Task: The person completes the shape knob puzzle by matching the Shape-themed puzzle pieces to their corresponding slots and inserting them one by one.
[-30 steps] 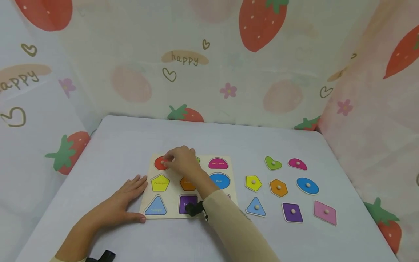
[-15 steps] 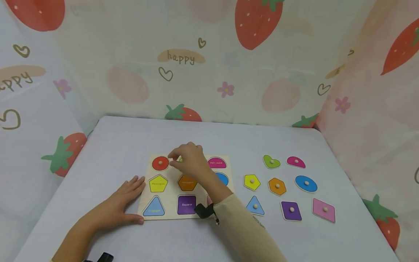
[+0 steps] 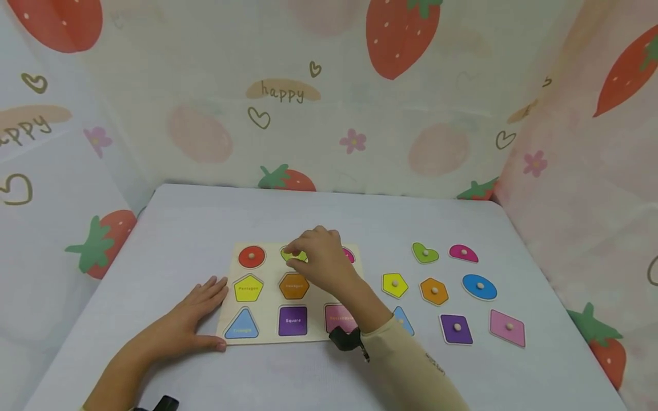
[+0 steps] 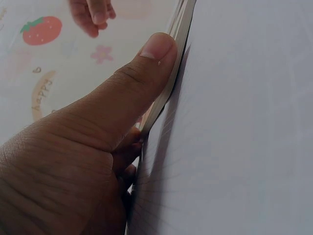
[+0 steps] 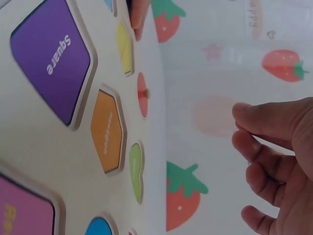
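The loose, empty right hand [image 3: 325,261] hides some of the green heart [image 5: 136,172] on the board [image 3: 271,299]. The left hand [image 3: 192,319], fingers straight, touches the board. The red circle [image 3: 252,262] sits in it. Eight pieces [image 3: 434,295] lie to the right; a sleeve [image 3: 416,368] partly hides one, a blue triangle [image 3: 404,320]. Words say "Square", "Hexagon" and, on the wall [image 3: 308,142], "happy".

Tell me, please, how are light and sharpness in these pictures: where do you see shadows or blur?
Head view: light is fairly even, with a soft shadow below the right sleeve on the white table. Left wrist view: the left hand looks dark, and a shadow lies along the board. Right wrist view: the purple square reads clearly, while the strawberry backdrop looks hazy.
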`<state>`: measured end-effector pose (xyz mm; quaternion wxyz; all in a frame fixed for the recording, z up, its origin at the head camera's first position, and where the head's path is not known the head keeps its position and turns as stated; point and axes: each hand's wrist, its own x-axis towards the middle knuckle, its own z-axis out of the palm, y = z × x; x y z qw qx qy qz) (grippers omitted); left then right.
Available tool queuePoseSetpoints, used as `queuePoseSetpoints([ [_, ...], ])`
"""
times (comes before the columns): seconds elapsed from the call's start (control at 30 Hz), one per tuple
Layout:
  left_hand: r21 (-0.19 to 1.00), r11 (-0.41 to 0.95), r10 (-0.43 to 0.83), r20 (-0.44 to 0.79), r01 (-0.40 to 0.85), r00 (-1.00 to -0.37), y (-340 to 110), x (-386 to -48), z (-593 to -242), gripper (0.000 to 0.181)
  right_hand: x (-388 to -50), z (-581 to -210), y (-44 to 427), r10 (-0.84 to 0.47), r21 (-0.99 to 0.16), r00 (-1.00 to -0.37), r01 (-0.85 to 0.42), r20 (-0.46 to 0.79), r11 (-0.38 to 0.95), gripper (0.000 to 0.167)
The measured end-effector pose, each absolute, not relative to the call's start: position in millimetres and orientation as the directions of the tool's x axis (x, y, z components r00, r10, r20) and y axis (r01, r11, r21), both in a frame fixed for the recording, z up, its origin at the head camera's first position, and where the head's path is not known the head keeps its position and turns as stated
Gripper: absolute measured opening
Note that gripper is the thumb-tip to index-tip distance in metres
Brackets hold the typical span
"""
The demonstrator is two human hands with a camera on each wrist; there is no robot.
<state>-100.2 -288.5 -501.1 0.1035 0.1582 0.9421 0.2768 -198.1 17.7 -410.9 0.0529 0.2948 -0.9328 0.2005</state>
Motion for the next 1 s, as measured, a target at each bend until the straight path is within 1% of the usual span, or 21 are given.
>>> queuePoseSetpoints([
  [0.23, 0.549, 0.795, 0.363, -0.091, 0.257, -0.927, -289, -102, -504, 0.122, -194, -409, 41, -0.549, -0.301, -0.792, -0.609, 0.266, 0.733, 0.022],
  [0.47, 0.552, 0.796, 0.363, -0.106, 0.248, -0.926, -288, -101, -503, 0.122, -191, -407, 67, -0.54, -0.265, -0.799, -0.599, 0.265, 0.756, 0.023],
  [0.63, 0.554, 0.798, 0.351, -0.113, 0.235, -0.929, -288, -101, -502, 0.122, -191, -403, 85, -0.557, -0.244, -0.774, -0.628, 0.301, 0.739, 0.024],
  [0.9, 0.553, 0.802, 0.346, -0.126, 0.224, -0.93, -289, -102, -503, 0.123, -194, -396, 114, -0.525, -0.289, -0.784, -0.614, 0.33, 0.735, 0.026],
  [1.0, 0.556, 0.802, 0.344, -0.128, 0.219, -0.93, -289, -102, -503, 0.123, -199, -392, 126, -0.531, -0.295, -0.774, -0.626, 0.345, 0.722, 0.026],
])
